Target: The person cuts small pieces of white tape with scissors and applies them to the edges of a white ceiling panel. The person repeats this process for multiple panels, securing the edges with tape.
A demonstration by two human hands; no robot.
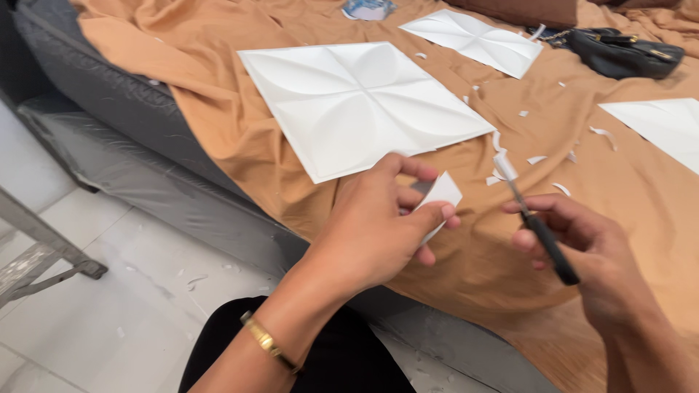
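Fig.: Trimming a white offcut w/ a craft knife over the tan sheet (218,109).
L hand (378,225) pinches offcut (440,195) above bed edge; R hand (582,247) fisted on knife (539,233). Best: short strokes, blade angled away from fingers; embossed panel (357,102) lies behind.

- Open orange sheet (466,255) below and between left hand (375,225) and right hand (582,244).
- Ahead, blocked by large white embossed panel (360,102); paper scraps (539,159) scattered right.
- Far right, black handbag (626,52) and another panel's corner (659,124).
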